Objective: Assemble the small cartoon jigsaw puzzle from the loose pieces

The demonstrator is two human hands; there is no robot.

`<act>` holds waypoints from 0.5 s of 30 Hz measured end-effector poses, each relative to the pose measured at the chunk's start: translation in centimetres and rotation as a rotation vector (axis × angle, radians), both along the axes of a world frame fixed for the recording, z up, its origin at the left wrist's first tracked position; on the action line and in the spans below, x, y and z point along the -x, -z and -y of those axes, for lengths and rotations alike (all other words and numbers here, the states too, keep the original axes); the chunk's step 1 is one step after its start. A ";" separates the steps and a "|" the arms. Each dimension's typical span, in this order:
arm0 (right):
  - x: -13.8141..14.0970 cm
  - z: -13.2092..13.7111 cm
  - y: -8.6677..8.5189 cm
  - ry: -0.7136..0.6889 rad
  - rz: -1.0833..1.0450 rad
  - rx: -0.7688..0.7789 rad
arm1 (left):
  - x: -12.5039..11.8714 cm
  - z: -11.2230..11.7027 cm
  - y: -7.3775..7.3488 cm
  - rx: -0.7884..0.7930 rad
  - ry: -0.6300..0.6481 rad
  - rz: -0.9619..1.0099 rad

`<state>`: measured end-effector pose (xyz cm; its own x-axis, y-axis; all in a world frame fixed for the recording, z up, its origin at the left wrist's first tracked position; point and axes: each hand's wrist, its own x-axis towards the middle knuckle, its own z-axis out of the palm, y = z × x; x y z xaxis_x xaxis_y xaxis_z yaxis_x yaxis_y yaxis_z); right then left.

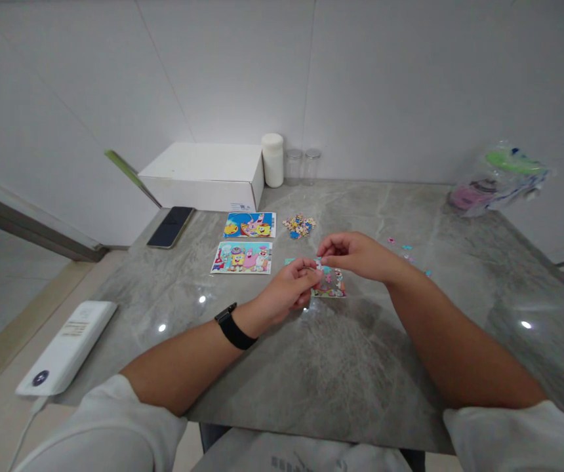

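My left hand (292, 285), with a black watch on the wrist, rests on the grey marble table (341, 367) with its fingers curled over the left part of a small colourful jigsaw puzzle (334, 283). My right hand (355, 254) hovers just above the same puzzle, thumb and fingers pinched on a tiny puzzle piece (319, 264). Beyond them lies a small heap of loose puzzle pieces (299, 225). Two finished cartoon puzzles (242, 257) (250, 225) lie to the left.
A white box (208, 176), a white canister (273, 159) and two clear jars (304, 164) stand at the back wall. A black phone (170, 227) lies left, a white power bank (68, 345) near the left edge, a plastic bag (496, 180) at right. Stray pieces (406, 249) scatter right.
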<state>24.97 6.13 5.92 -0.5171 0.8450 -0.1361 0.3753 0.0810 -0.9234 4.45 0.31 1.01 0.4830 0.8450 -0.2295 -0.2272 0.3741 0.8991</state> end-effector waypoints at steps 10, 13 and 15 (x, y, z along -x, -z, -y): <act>0.2 -0.2 0.6 0.015 0.034 0.019 | -0.3 -0.3 1.6 -0.130 -0.111 -0.137; 0.1 -0.2 0.5 0.045 0.069 -0.029 | -0.3 -0.4 1.7 -0.126 -0.122 -0.161; 0.1 -0.2 0.5 0.053 0.081 -0.069 | -0.4 -0.5 1.8 -0.125 -0.126 -0.172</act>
